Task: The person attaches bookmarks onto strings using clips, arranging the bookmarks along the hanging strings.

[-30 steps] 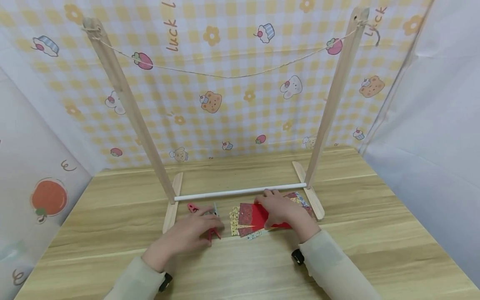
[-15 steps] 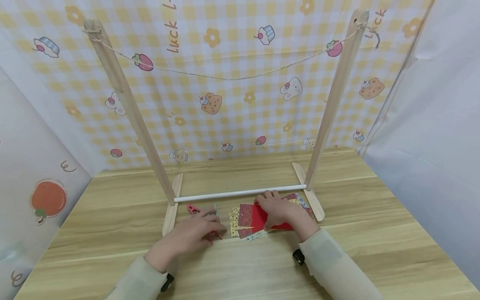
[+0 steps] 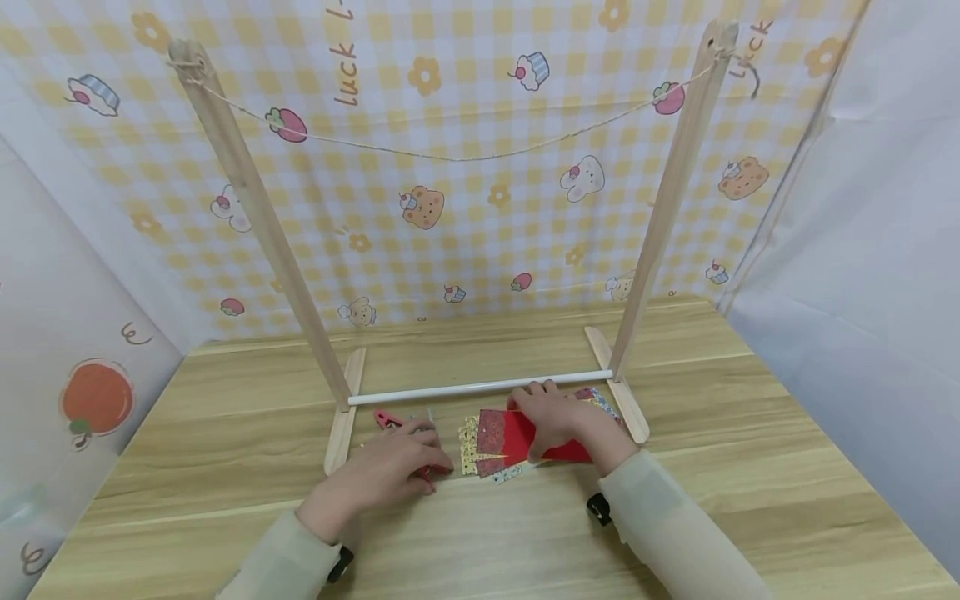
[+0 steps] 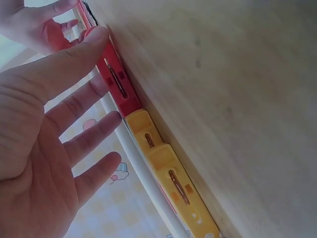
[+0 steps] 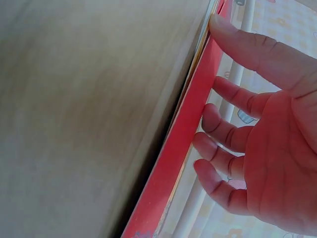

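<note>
My left hand (image 3: pixel 390 467) lies over a small group of plastic clothespins left of centre. In the left wrist view its thumb and index finger pinch a red clothespin (image 4: pixel 119 84), while the other fingers stay loosely spread. Yellow clothespins (image 4: pixel 173 173) lie end to end beyond it. On the right, my right hand (image 3: pixel 551 417) spans a fanned stack of patterned paper cards, thumb on the near edge and curled fingers at the far edge. The top one is a red card (image 3: pixel 516 433) with a dark patterned end; yellow-patterned cards (image 3: pixel 468 446) peek out at the left.
A wooden frame stands behind the hands, with a left post (image 3: pixel 262 217), a right post (image 3: pixel 671 208) and a white crossbar (image 3: pixel 480 387) low between them. A thin string (image 3: pixel 450 158) sags between the post tops. A patterned cloth (image 3: pixel 480 242) hangs behind.
My left hand has shifted slightly right and toward me over the clothespins, and the red clothespin under it has shifted a little. My right hand stays on the cards.
</note>
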### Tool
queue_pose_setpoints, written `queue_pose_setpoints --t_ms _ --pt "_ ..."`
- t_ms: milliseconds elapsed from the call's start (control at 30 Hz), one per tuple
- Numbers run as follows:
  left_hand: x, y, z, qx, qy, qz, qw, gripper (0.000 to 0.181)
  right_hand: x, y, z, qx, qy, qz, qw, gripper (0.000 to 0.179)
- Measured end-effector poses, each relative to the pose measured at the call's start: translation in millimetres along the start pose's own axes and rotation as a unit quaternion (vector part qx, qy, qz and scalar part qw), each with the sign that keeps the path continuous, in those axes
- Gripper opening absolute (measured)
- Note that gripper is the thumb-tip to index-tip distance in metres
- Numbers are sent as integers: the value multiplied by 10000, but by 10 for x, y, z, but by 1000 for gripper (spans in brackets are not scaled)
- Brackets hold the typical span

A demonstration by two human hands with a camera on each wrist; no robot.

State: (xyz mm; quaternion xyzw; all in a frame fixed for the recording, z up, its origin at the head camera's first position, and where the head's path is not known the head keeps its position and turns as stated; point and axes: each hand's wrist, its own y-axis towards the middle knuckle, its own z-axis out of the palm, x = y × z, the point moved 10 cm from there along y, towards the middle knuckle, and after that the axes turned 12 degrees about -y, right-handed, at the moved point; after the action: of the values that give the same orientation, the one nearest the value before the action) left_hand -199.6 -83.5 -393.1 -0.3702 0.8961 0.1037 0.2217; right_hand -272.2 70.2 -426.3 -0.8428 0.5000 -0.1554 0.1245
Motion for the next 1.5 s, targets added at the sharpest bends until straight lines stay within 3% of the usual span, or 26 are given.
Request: queue_pose_setpoints --t_ms 500,733,900,1067,1400,1500 --pt "48 12 2 -151 -106 -98 9998 27 -14 -8 -5 -236 -72 -75 9997 74" --pt "32 13 -37 -339 -134 39 9993 27 -20 -24 -34 -346 -49 -72 9994 71" --pt "23 15 -59 -412 -141 80 9990 28 -45 -4 -56 -468 318 -123 9983 56" --pt "20 16 -70 -397 -212 49 9990 27 -23 -30 -101 -579 882 -417 9935 38" --pt "23 25 -108 -526 -638 -30 9966 23 12 -98 -170 -770 1176 -760 9872 26" --pt "13 28 -119 -535 -677 4 9963 30 10 -117 -196 -842 1203 -838 9856 25"
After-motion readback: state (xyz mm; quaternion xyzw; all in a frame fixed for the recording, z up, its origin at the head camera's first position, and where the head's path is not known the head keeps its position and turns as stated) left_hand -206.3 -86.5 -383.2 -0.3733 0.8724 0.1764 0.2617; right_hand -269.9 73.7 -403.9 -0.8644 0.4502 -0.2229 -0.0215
